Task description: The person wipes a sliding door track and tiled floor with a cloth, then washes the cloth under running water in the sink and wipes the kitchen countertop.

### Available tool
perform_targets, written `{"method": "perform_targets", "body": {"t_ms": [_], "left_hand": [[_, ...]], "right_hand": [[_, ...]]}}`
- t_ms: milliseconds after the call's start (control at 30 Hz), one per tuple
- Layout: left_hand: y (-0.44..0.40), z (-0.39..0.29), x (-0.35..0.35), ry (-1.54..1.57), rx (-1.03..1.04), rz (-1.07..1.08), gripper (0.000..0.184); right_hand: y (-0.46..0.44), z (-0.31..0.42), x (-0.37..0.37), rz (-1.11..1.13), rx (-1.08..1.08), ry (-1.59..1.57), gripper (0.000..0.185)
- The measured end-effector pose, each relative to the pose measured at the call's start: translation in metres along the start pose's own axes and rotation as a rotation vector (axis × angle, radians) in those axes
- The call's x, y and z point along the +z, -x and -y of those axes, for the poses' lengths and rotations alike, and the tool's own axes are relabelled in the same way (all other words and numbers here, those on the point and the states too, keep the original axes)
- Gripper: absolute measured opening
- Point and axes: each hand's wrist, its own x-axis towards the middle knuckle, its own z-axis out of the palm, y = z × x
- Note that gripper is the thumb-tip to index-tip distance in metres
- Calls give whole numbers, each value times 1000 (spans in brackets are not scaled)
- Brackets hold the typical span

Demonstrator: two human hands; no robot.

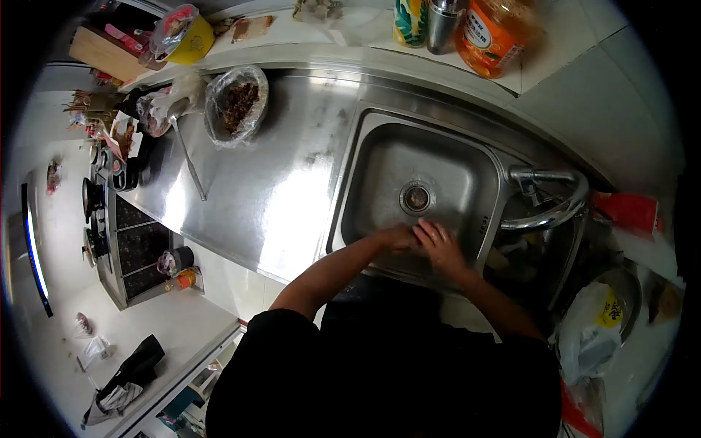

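Both my hands are together over the near edge of the steel sink (380,157), just on my side of the drain (417,197). My left hand (396,238) comes in from the left, and its fingers are partly hidden where it meets the other hand. My right hand (441,248) has its fingers stretched out towards the left hand, and they touch or overlap it. Nothing shows in the right hand. To the right of the sink bowl stands the curved chrome faucet (562,215); I cannot make out running water.
On the steel counter (292,168) to the left are a plastic-lined bowl (259,120) with dark scraps and a long-handled ladle (188,160). An orange bottle (493,36) stands on the ledge behind the sink. A white plastic bag (584,336) lies at right.
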Motion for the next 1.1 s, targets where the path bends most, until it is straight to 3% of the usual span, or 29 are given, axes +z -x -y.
{"method": "perform_targets", "body": {"t_ms": [33,133,233,333,400,467,633,733,833,933,1100], "left_hand": [[-1,-1,8,479,41,46,11],[20,-72,-55,1240,-528,314,11],[19,-72,-53,1033,-517,392,18],[-2,-44,-13,799,-441,130,17],[0,-85,-42,218,-512,-73,20],[-1,-100,-47,-87,-535,-165,26],[-8,-76,-19,-335,-468,-282,23],[-7,-71,-26,-409,-352,-159,14],[-3,-66,-32,-475,-225,-212,16],[-3,-53,-31,-478,-83,-332,12],[1,-54,-35,-472,-24,-286,16]], "right_hand": [[-1,12,-8,-131,3,1,62],[1,7,4,-147,-31,-107,60],[3,5,6,129,136,-170,50],[-8,1,5,262,231,-79,42],[-10,-2,6,242,216,-63,40],[-7,-2,6,224,265,-123,36],[-7,-1,38,211,545,-412,27],[-14,13,27,212,637,-395,25],[-11,12,56,-3,613,-335,23],[-13,18,53,-19,663,-457,25],[-11,21,60,-11,707,-696,29]]}}
